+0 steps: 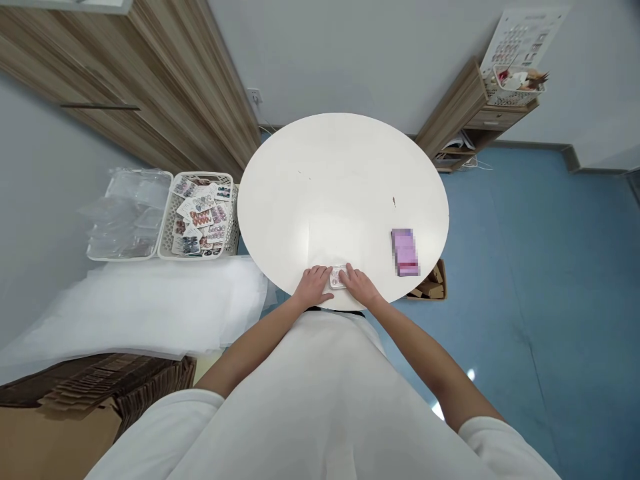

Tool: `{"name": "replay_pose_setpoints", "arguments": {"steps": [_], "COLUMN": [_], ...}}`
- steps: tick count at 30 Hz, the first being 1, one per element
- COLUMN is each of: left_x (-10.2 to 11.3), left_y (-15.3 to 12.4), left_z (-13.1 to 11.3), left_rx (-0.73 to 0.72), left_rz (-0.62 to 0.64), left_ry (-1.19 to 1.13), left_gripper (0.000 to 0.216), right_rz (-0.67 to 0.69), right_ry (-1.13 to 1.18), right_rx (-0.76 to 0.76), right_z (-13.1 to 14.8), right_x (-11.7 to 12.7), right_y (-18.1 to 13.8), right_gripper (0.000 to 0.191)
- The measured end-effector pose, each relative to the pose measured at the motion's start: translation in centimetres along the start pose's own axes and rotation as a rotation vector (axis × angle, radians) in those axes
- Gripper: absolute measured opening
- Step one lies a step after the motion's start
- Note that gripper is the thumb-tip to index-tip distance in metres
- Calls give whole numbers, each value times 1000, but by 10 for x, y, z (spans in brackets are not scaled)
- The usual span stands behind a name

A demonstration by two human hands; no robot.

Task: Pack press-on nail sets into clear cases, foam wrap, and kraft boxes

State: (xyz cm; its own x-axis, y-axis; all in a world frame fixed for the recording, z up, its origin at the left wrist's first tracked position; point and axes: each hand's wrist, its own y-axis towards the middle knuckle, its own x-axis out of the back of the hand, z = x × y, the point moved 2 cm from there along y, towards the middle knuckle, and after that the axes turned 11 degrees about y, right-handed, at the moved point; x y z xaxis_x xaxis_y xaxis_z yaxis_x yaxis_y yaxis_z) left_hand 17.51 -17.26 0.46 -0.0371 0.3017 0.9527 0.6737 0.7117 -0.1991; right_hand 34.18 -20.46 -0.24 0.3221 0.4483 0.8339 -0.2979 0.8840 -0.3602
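Note:
A small clear flat pack (pixel 339 275) with pinkish pieces inside lies at the near edge of the round white table (pixel 340 180). My left hand (pixel 313 285) rests on the pack's left end, fingers curled down onto it. My right hand (pixel 359 284) presses on its right end, fingers bent over it. Both hands hold the pack between them on the tabletop. A purple, blurred rectangular object (pixel 405 251) lies on the table to the right of my hands.
Left of the table stand a white basket (pixel 202 215) full of nail-set cards and a tray of clear plastic packs (pixel 127 213). White foam sheets (pixel 135 307) and cardboard (pixel 75 393) lie near left. A cardboard box (pixel 431 283) sits under the table's right edge; a wooden shelf (pixel 475 113) stands far right.

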Motion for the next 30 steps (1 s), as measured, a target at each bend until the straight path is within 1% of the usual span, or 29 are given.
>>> {"name": "replay_pose_setpoints", "arguments": {"steps": [4,7,10,12,15,16,17,20,21,26,30], "left_x": [1,3,2,0,-3,-4,-5,-7,-7,-5,-3], "left_y": [-1,-2,-3,-4,-8,-9,-11,-15,-17,-25,-34], "left_z": [-3,-6,-7,-7,-7,-6,-6,-6,-6,-9,-11], "left_rx": [13,12,1,-7,-19,-21,-23,-24,-25,-67,-74], "left_rz": [-7,-25,-24,-11,-25,-33,-38,-32,-29,-36,-32], "left_ry": [14,19,23,25,25,22,17,1,0,8,-60], "left_gripper": [68,61,53,52,48,46,45,42,41,39,34], "right_rz": [17,21,-18,-48,-77,-91,-109,-164,-173,-181,-192], "right_ry": [-38,3,62,90,93,84,73,55,55,73,124], "right_rx": [10,20,25,29,32,26,17,-1,4,90,193], "right_z": [3,7,12,14,18,18,19,16,15,4,1], "right_x": [4,7,8,6,-1,-4,-7,-16,-18,-19,-16], "right_y": [-1,-7,-17,-24,-33,-34,-35,-36,-35,-37,-46], "right_gripper": [39,39,42,50,71,73,69,42,37,38,36]}}
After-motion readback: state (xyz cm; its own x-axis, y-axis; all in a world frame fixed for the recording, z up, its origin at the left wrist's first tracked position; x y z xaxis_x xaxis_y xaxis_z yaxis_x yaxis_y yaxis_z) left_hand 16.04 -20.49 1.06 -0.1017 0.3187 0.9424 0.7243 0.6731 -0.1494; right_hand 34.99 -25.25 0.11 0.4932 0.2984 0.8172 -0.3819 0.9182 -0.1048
